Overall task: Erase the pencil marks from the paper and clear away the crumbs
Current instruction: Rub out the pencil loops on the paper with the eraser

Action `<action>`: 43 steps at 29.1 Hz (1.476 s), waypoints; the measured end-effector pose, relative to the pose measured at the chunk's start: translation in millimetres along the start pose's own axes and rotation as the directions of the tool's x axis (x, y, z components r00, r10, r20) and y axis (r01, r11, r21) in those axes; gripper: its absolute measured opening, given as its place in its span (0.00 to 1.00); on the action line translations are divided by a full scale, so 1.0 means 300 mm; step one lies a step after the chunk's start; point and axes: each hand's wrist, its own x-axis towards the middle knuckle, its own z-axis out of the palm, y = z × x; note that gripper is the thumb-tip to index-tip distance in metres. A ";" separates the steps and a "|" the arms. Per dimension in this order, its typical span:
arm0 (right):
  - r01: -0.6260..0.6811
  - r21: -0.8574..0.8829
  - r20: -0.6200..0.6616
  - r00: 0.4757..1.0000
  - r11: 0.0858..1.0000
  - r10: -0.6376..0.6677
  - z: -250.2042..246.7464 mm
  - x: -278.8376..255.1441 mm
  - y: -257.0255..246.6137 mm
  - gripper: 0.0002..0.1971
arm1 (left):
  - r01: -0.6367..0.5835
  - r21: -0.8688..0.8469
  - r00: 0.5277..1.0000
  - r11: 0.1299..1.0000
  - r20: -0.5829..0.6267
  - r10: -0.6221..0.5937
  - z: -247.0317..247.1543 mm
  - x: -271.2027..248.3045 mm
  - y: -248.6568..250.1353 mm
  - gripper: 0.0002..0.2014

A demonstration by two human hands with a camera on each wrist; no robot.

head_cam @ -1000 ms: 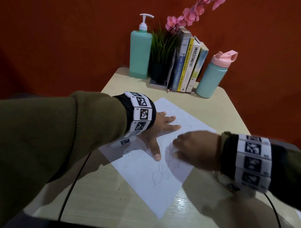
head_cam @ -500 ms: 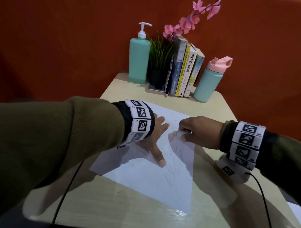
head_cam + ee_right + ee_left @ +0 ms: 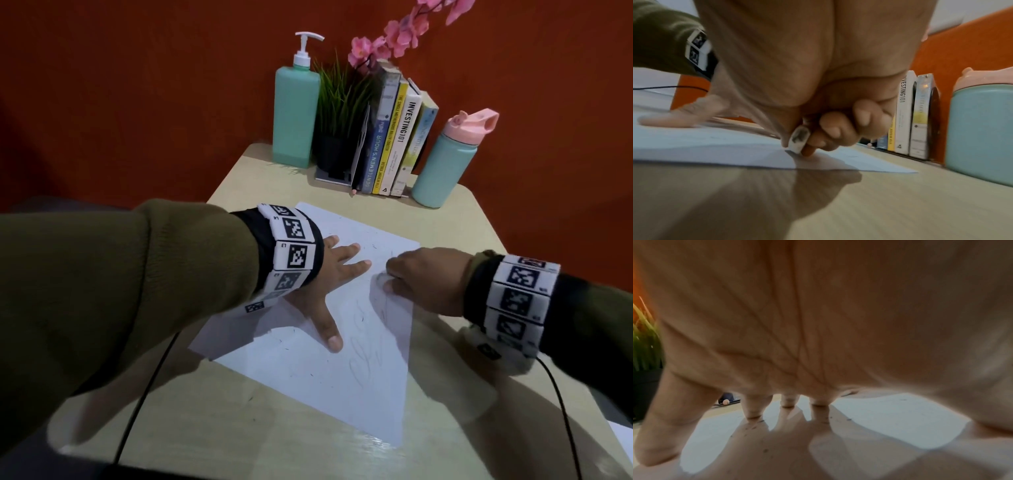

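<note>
Rubbing is the step you are on now. Your right hand (image 3: 426, 279) has its fingers curled tight around a small white eraser (image 3: 798, 140), and the smudged end of the eraser touches the paper (image 3: 318, 373) near its right edge. That grip looks firm and closed, with nothing else in it.

Your left hand (image 3: 327, 274) lies flat on the paper with its fingers (image 3: 754, 408) spread and straight. It holds nothing. It only presses the sheet down so it does not slide.

The paper lies on the tabletop (image 3: 267, 442), in front of the books (image 3: 394, 137), the green pump bottle (image 3: 294, 116) and the water bottle (image 3: 445, 161). Pale pencil marks (image 3: 368, 363) show on the sheet between your two hands and a bit closer to you. Small dark crumbs (image 3: 847, 419) lie near your left fingers.

I think you are not even half done. Next, slide the eraser down toward those marks and rub with short strokes. Keep your left hand pressing, or the paper may crease. Sweep off the crumbs last.
</note>
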 end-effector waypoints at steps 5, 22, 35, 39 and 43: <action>0.202 0.069 0.070 0.976 0.977 -0.207 0.027 -0.078 -0.112 0.16 | 0.002 0.012 1.000 1.000 0.006 -0.002 -0.008 -0.013 0.003 0.68; 0.193 -0.072 0.047 0.981 0.978 -0.190 0.021 -0.037 -0.075 0.15 | 0.005 0.009 1.000 1.000 0.006 -0.005 -0.006 -0.002 -0.001 0.68; 0.224 0.044 0.122 0.966 0.974 -0.227 0.012 -0.032 -0.135 0.18 | -0.008 0.027 1.000 1.000 -0.014 0.009 0.001 0.002 -0.005 0.68; 0.074 -0.076 0.038 0.997 0.994 -0.071 -0.022 0.049 -0.035 0.20 | 0.005 0.021 1.000 1.000 -0.019 -0.005 0.012 0.014 -0.006 0.70; 0.327 -0.056 0.116 0.941 0.943 -0.319 0.004 -0.042 -0.156 0.17 | -0.002 0.015 1.000 1.000 -0.022 0.002 0.004 0.004 -0.005 0.69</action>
